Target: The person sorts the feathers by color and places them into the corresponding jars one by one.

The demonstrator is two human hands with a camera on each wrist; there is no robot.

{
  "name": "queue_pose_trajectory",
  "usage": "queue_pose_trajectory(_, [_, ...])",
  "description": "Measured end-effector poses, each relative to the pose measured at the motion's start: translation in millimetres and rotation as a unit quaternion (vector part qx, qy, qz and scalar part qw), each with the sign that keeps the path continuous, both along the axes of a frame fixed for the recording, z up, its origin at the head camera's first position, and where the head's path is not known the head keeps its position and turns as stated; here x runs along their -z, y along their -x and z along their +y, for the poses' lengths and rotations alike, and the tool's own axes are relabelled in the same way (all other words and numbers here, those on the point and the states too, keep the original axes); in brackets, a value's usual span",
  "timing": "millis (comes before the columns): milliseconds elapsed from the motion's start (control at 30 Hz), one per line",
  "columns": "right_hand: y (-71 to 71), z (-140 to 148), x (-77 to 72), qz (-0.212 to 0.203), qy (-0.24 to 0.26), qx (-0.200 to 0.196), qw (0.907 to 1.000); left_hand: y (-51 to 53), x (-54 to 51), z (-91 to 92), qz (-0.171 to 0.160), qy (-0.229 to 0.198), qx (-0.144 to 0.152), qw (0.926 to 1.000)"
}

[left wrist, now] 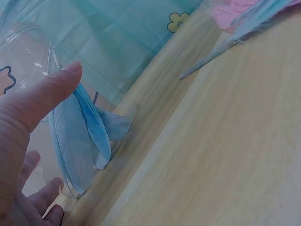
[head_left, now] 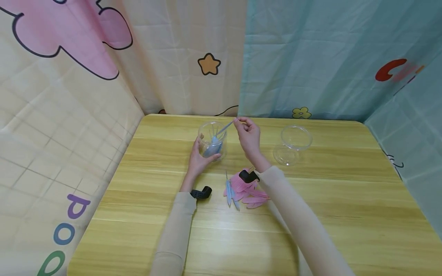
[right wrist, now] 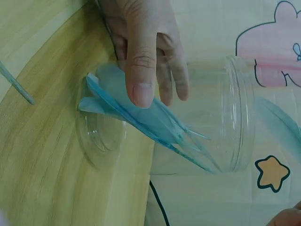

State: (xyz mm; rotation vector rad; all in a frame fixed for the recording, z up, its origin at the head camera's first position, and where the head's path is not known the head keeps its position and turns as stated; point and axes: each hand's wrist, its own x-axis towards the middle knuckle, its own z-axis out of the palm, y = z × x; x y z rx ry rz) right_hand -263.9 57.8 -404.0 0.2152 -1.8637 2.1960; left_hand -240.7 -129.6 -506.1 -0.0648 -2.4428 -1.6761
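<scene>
Lying nearer than the upright clear jar (head_left: 223, 145) and slightly right of it are loose blue feathers (head_left: 229, 193), beside pink feathers (head_left: 238, 186) on the wooden table (head_left: 121, 214). The left hand (head_left: 198, 163) grips the jar's side; more blue feathers (right wrist: 150, 134) lean inside. Right of the jar, the right hand (head_left: 249, 136) pinches a single blue feather (right wrist: 282, 123) at its mouth. Farther right stands another clear jar (head_left: 292, 147); behind the first hangs a patterned curtain (head_left: 186, 38).

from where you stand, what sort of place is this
Perhaps a small curtained-off work booth: cartoon-print curtains hang on three sides of a wood-grain table, where loose feathers lie.
</scene>
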Motion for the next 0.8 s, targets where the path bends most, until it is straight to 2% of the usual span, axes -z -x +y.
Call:
queue_pose_trajectory(167, [5.1,-6.3,8.1,0.027,-0.026,0.012,0.9992,0.4,0.2,0.2,0.001,-0.004,-0.001,1.0])
queue_pose_trajectory(300, [6.8,-9.6,16.9,0.023,-0.079,0.018,0.9964,1.0,0.3,0.1,0.001,0.0,-0.002,1.0])
queue_pose_trajectory(533, [2.2,-7.4,24.2,0.007,-0.186,0.003,0.9825,0.3,0.1,0.0,-0.005,0.0,0.0,1.0])
queue_pose_trajectory(800, [-5.8,7.4,29.3,-0.018,-0.24,-0.019,0.9705,0.3,-0.8,0.3,-0.004,-0.002,0.002,1.0])
